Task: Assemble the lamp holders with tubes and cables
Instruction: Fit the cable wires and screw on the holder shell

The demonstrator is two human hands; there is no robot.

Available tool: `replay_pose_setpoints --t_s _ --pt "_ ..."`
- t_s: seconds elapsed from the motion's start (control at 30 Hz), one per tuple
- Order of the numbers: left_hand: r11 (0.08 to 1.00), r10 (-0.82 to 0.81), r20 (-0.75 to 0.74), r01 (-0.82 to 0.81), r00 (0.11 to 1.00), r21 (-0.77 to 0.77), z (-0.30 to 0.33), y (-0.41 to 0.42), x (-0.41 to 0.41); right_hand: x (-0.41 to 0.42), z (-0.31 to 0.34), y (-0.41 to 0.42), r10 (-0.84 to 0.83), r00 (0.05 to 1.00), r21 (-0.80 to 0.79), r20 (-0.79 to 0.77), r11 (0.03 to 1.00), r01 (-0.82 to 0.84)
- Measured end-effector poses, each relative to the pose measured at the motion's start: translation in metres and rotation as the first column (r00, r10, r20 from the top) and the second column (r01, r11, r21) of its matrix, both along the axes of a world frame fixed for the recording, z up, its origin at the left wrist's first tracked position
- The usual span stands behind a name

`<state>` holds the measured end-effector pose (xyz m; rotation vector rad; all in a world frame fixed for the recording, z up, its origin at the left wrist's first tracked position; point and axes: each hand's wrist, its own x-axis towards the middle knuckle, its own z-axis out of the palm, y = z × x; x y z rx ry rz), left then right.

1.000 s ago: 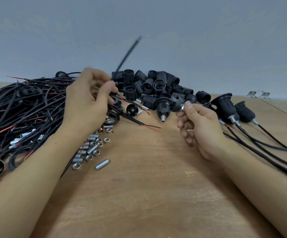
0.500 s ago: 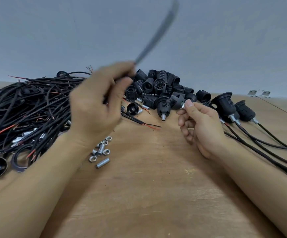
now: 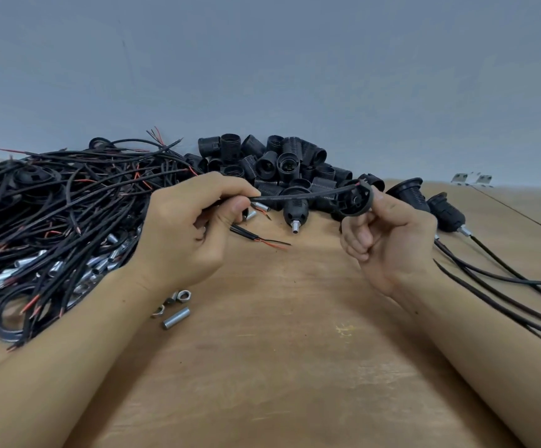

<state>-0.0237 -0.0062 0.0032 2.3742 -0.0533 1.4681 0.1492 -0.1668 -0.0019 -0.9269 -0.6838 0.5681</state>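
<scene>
A left hand (image 3: 181,234) pinches a black cable (image 3: 298,196) between thumb and forefinger, its far end reaching a black cap (image 3: 354,202) gripped in the right hand (image 3: 388,237), both raised above the wooden bench (image 3: 278,367). Behind the hands sits a heap of black lamp holders (image 3: 278,166). A tangle of cables (image 3: 52,205) lies left, over metal tubes (image 3: 94,266); nuts (image 3: 178,297) lie beside. Finished holders (image 3: 424,202) rest right.

Left hand (image 3: 185,234) pinches a cable (image 3: 298,197) reaching the holder base (image 3: 356,202) in right hand (image 3: 388,244).
</scene>
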Motion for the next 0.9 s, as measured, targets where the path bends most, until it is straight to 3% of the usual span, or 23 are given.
replay_pose_setpoints --t_s 0.17,0.43,0.57,0.7,0.8,0.9 --pt "0.999 0.023 0.023 -0.024 0.999 0.034 0.002 0.002 -0.002 0.001 0.002 -0.002 -0.011 0.992 -0.001 -0.126 1.000 0.011" --pt "0.998 0.000 -0.044 0.002 0.999 0.062 0.000 0.003 0.001 0.000 0.001 -0.002 0.007 0.998 -0.025 -0.062 1.000 -0.009" --pt "0.998 0.012 -0.080 -0.007 0.997 0.065 0.001 0.005 0.000 0.004 -0.001 -0.002 -0.100 0.980 -0.005 0.169 0.995 0.102" --pt "0.998 0.032 -0.080 -0.028 0.996 0.056 0.001 0.005 -0.001 0.004 0.005 -0.004 -0.307 0.797 0.050 0.520 0.943 0.330" --pt "0.996 0.083 -0.055 -0.082 0.995 0.035 0.001 0.006 0.000 0.003 0.011 -0.005 -0.348 0.815 0.072 0.464 0.932 0.357" --pt "0.995 0.100 -0.041 -0.100 0.994 0.012 0.000 0.006 0.000 0.002 0.011 -0.006 -0.275 0.863 0.041 0.423 0.958 0.285"
